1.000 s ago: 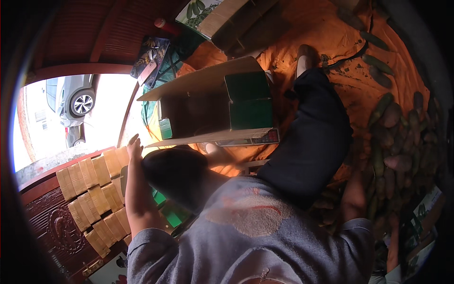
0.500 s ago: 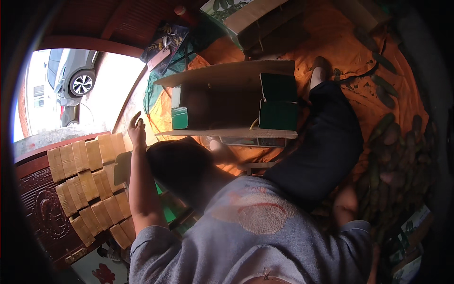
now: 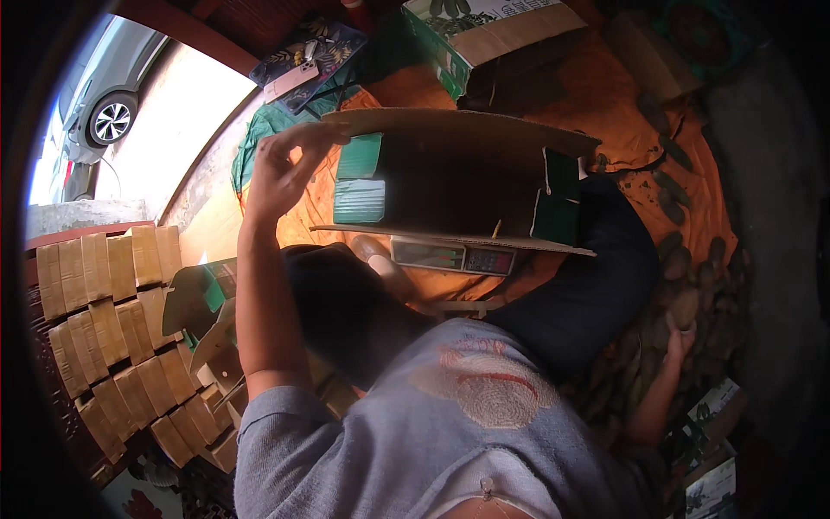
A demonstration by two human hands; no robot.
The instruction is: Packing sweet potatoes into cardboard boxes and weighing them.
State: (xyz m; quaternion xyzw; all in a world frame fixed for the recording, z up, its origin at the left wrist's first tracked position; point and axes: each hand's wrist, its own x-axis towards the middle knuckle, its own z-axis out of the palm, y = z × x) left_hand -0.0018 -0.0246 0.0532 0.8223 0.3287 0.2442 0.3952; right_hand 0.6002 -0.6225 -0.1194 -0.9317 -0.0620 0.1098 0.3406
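An open cardboard box [image 3: 467, 182] with green end flaps stands in front of me, its inside dark. My left hand [image 3: 290, 164] is at its far left corner, thumb and fingertips closed on the edge of the long flap. Down on my right, my right hand [image 3: 681, 339] reaches to a heap of oblong brown and greenish produce [image 3: 705, 346]. Its fingers are around one pale brown oblong piece [image 3: 684, 307]; shade blurs the detail. Beneath the box's near side shows a scale [image 3: 454, 256] with a display and keypad.
Folded cardboard cartons [image 3: 121, 320] are stacked in rows at left, beside an opened carton [image 3: 203, 303]. A printed box [image 3: 484, 39] stands at the back. A phone [image 3: 291, 80] lies on a patterned bag [image 3: 333, 52]. Loose produce [image 3: 670, 195] lies on the orange sheet [image 3: 553, 82].
My left hand has come forward and right to the box's flap. My right hand has moved out from beside my leg onto the produce heap. The view has shifted.
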